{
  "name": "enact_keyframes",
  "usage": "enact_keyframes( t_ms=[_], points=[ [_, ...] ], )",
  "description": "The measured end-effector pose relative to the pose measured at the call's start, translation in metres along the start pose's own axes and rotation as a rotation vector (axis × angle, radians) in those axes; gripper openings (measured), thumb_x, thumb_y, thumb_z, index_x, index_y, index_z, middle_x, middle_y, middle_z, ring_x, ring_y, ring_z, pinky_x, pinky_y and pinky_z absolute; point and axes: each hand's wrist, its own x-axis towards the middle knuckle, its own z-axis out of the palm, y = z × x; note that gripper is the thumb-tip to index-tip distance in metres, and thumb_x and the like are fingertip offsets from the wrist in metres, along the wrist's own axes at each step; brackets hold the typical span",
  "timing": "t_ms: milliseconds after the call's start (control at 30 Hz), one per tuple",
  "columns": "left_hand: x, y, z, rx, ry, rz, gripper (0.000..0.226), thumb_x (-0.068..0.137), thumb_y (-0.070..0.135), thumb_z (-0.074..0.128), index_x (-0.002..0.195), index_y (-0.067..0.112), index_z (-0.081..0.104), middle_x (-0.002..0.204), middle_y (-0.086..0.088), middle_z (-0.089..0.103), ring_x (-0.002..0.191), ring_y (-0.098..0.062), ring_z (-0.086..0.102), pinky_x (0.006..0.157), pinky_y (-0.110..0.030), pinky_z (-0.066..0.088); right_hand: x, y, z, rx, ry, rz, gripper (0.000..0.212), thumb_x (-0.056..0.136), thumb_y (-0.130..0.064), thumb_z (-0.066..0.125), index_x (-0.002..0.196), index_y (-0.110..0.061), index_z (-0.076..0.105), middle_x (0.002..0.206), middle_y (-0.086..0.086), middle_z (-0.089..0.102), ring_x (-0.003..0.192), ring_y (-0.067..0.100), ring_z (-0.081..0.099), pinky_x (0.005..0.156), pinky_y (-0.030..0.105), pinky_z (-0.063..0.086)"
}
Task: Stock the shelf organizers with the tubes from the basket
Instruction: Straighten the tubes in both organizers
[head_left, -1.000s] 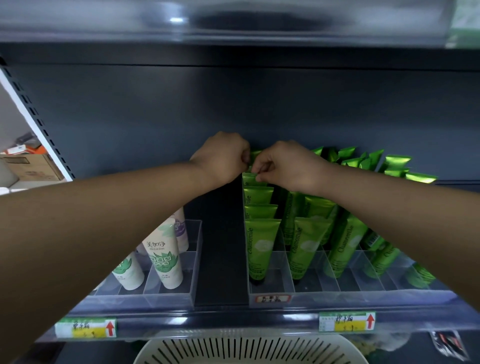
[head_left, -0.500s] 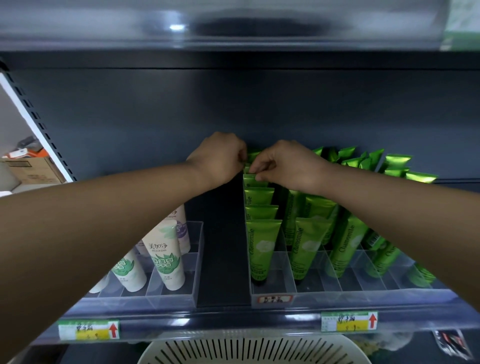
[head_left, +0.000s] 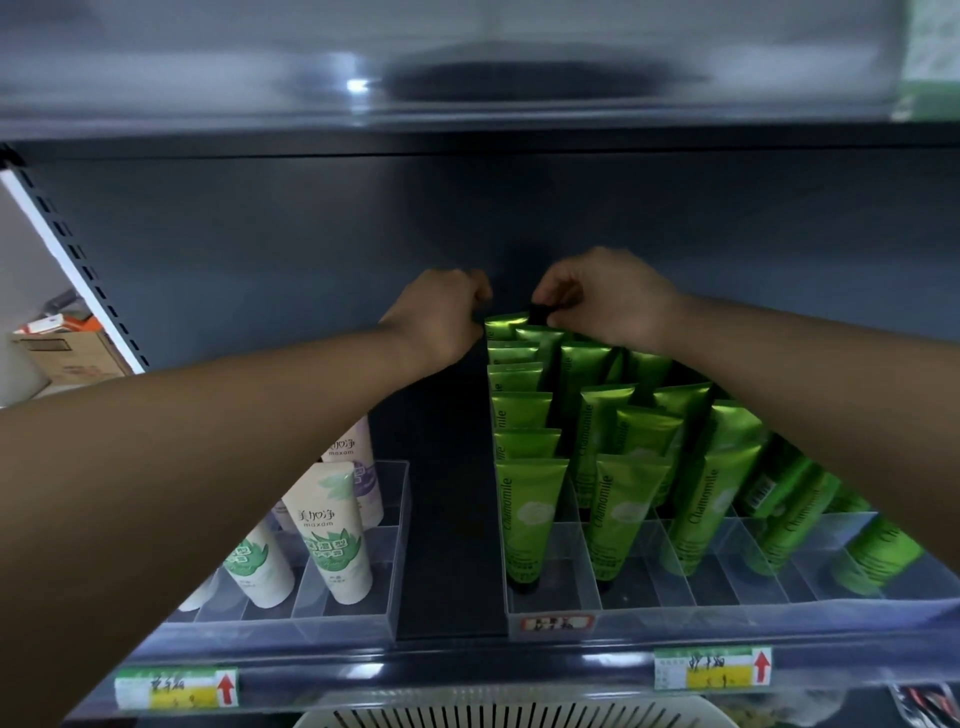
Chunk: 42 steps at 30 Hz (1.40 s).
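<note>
Over the organizer (head_left: 727, 616) of green tubes (head_left: 530, 499), right hand (head_left: 608, 301) pinches one; left hand (head_left: 441, 322) unclear.

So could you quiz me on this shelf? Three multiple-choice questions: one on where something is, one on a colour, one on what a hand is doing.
1. Where do the white tubes stand?
A. in the basket
B. in the left clear organizer
C. on the top shelf

2. What colour are the Chamomile tubes?
A. green
B. red
C. blue

3. What is the right hand doing?
A. lying flat
B. hanging open
C. pinching a dark piece

Answers:
1 B: they stand upright in that organizer's cells.
2 A: each tube with that word on it is green.
3 C: its fingertips curl on the dark piece above the rearmost green tubes.
</note>
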Motion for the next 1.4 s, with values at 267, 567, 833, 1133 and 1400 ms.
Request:
enact_keyframes(
  t_ms=[267,567,833,1133,1400],
  points=[
    [0.009,0.001,0.009,-0.156,-0.088,-0.067,0.045,0.087,0.015,0.065,0.131,0.012,0.053,0.126,-0.007,0.062,0.115,-0.018,0.057,0.089,-0.016,0.037,0.006,0.005,0.011,-0.074,-0.1,0.039,0.028,0.081,-0.02,0.071,0.109,-0.016,0.068,0.111,0.001,0.067,0.101,0.013,0.059,0.077,0.016,0.037],
    [0.015,0.005,0.014,-0.159,-0.044,-0.089,0.014,0.084,0.012,0.069,0.098,0.011,0.072,0.097,-0.007,0.071,0.09,-0.019,0.065,0.08,-0.024,0.05,0.016,0.003,0.017,-0.067,-0.071,0.025,0.02,0.082,-0.01,0.068,0.101,-0.013,0.073,0.104,0.001,0.071,0.088,0.006,0.058,0.073,0.014,0.037],
    [0.019,0.008,0.008,-0.131,-0.087,-0.07,0.024,0.084,0.006,0.067,0.107,0.009,0.071,0.103,-0.009,0.071,0.095,-0.021,0.067,0.087,-0.027,0.053,0.017,0.0,0.024,-0.021,0.036,-0.013,0.017,0.081,-0.008,0.066,0.093,-0.015,0.075,0.096,0.0,0.073,0.089,0.012,0.064,0.08,0.018,0.047],
    [0.019,0.01,0.004,-0.002,-0.07,0.007,0.028,0.088,0.002,0.054,0.109,0.011,0.071,0.107,-0.006,0.071,0.101,-0.019,0.064,0.077,-0.018,0.043,0.02,-0.007,0.028,0.041,0.02,-0.007,0.016,0.082,-0.008,0.067,0.095,-0.015,0.075,0.098,0.0,0.073,0.091,0.011,0.064,0.085,0.02,0.049],
    [0.021,0.013,0.001,0.029,-0.086,0.027,0.024,0.088,0.004,0.054,0.102,0.01,0.073,0.098,-0.009,0.072,0.095,-0.021,0.066,0.076,-0.022,0.046,0.023,-0.006,0.034,0.074,0.012,-0.017,0.015,0.082,-0.009,0.068,0.094,-0.014,0.075,0.094,-0.002,0.072,0.08,0.003,0.058,0.073,0.012,0.041]
  ],
)
